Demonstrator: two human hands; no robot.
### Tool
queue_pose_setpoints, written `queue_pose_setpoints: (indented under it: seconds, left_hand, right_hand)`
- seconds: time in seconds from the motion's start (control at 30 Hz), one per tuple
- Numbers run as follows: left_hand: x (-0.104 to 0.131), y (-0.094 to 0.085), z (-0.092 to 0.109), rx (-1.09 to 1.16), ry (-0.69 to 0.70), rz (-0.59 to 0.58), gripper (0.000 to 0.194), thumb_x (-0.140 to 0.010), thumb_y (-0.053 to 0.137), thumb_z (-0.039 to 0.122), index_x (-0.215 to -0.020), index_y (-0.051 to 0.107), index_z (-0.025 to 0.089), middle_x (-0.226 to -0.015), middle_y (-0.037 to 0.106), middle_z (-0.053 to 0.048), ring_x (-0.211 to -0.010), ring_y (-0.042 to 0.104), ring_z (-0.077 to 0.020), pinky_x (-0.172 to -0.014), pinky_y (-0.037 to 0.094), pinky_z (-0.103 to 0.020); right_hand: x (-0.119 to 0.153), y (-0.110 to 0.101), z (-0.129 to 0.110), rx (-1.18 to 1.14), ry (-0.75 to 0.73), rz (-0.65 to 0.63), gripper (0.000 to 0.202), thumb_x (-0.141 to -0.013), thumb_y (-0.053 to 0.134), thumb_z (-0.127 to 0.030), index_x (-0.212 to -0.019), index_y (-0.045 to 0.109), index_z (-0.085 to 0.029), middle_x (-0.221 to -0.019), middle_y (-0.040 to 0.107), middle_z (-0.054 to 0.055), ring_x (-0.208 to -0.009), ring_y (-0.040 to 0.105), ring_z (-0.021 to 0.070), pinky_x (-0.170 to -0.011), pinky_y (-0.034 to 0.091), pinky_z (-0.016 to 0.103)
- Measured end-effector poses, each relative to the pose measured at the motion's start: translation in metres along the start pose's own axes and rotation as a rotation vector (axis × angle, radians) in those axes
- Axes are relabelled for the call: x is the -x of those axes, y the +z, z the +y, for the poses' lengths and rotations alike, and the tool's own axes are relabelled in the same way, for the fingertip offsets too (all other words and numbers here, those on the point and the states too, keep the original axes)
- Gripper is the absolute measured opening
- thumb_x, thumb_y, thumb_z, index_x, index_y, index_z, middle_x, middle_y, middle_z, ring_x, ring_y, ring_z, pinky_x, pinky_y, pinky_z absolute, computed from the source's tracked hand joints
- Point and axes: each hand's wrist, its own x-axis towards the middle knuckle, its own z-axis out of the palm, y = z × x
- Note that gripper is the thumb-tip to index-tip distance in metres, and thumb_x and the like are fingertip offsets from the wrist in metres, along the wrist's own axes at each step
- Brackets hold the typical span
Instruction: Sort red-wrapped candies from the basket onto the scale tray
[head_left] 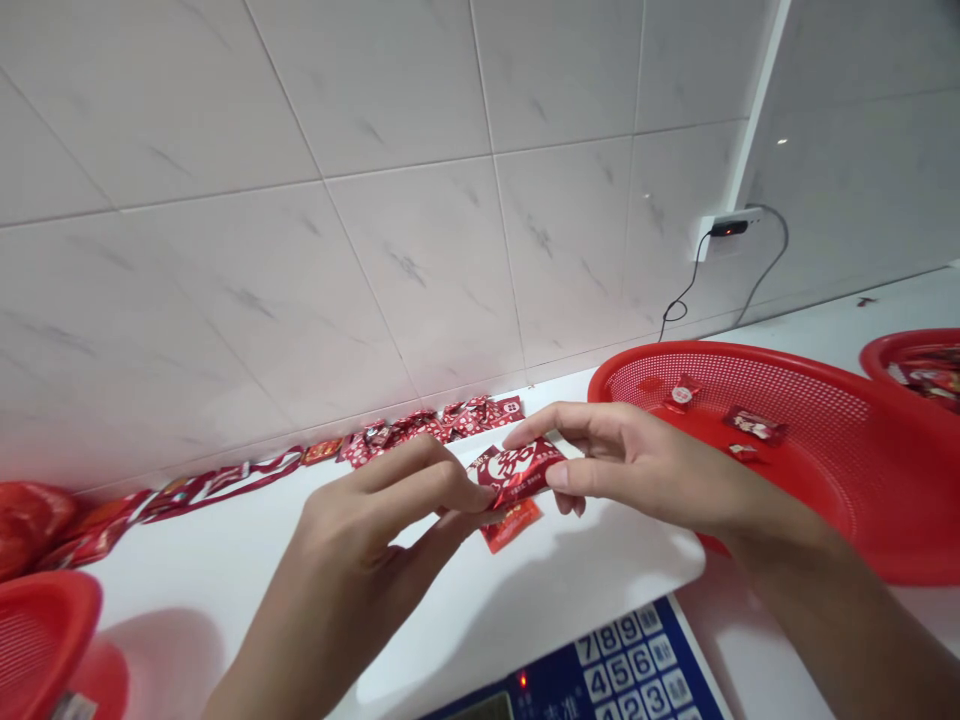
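Between my two hands is a dark red candy packet (pixel 517 468) with white print, above the white pan of a weighing scale (pixel 600 545). My left hand (pixel 390 510) pinches the packet's left end between thumb and fingers. On the packet's right end are the thumb and fingers of my right hand (pixel 626 465). Just below it, a brighter orange-red packet (pixel 511 525) shows, partly hidden by the held one; whether it rests on the pan I cannot tell. The scale's blue keypad panel (pixel 630 665) faces me at the bottom.
A big red basket (pixel 817 400) with a few packets stands at right, another red basket (pixel 900 345) beyond it. Red packets (pixel 420 430) line the tiled wall. At left are a red bag (pixel 34 520) and a red basket (pixel 52 610). A plugged socket (pixel 724 230) has cables.
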Motion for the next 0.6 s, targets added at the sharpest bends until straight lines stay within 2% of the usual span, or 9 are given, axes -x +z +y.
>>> queue_pose_setpoints:
  seconds: [0.13,0.43,0.5,0.6]
  left_hand:
    - [-0.0013,0.0022,0.0005,-0.013,-0.007,0.038,0.021,-0.095,0.059,0.012,-0.077,0.061,0.022,-0.071,0.063,0.006,-0.058,0.059,-0.0058,-0.051,0.043,-0.013]
    - [-0.0021,0.0039,0.0024,0.005,-0.038,0.043,0.021,-0.093,0.059,0.013,-0.074,0.063,0.021,-0.068,0.064,0.005,-0.057,0.059,-0.0074,-0.052,0.044,-0.015]
    - [-0.0024,0.0035,0.001,0.053,-0.091,0.022,0.02,-0.092,0.062,0.015,-0.073,0.065,0.022,-0.068,0.064,0.005,-0.056,0.058,-0.0083,-0.049,0.044,-0.016]
    - [-0.0034,0.002,-0.007,0.232,-0.243,-0.061,0.015,-0.087,0.074,0.025,-0.074,0.067,0.023,-0.071,0.067,0.003,-0.061,0.062,-0.0115,-0.046,0.045,-0.016]
  right_hand:
    - [0.0001,0.0009,-0.0009,0.012,-0.003,0.015,0.039,-0.09,0.071,-0.027,-0.129,0.069,-0.022,-0.107,0.069,0.007,-0.091,0.061,0.016,-0.076,0.05,0.028]
    - [-0.0003,-0.0005,-0.0006,0.022,-0.043,0.02,0.037,-0.085,0.075,-0.021,-0.122,0.071,-0.021,-0.102,0.07,0.006,-0.095,0.066,0.0186,-0.08,0.056,0.031]
    - [-0.0001,-0.0006,-0.0009,0.013,-0.04,0.02,0.038,-0.084,0.076,-0.021,-0.122,0.071,-0.021,-0.102,0.07,0.006,-0.098,0.067,0.0198,-0.083,0.057,0.033]
    - [-0.0007,-0.0002,-0.0012,-0.02,-0.033,0.024,0.042,-0.083,0.077,-0.019,-0.124,0.07,-0.021,-0.109,0.071,0.007,-0.106,0.067,0.0229,-0.09,0.058,0.037]
